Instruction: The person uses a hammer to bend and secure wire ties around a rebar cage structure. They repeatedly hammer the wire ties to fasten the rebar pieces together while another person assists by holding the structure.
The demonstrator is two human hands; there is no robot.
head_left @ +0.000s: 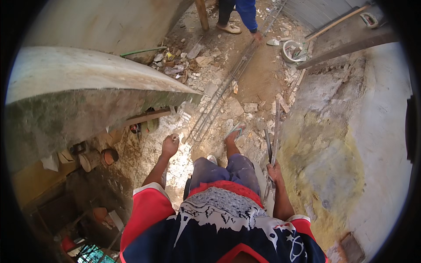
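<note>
My left hand (170, 145) is held out over the floor with its fingers curled; what they hold, if anything, is too small to tell. Just beyond it lies the near end of a long steel rebar cage (222, 89), stretching away to the upper right. My right hand (275, 172) is closed around a long thin metal bar (276, 131), held beside my right leg. A dark, slightly curved piece (268, 147) runs close along the bar; whether the two are joined is unclear. Farther off, a co-worker's hand (257, 37) reaches down to the cage.
Broken rubble (237, 107) covers the floor around my sandalled foot. A curved concrete wall (105, 79) juts in from the left, and a stained wall (324, 175) rises on the right. A white bucket (288, 51) and a wooden post (201, 15) stand farther ahead.
</note>
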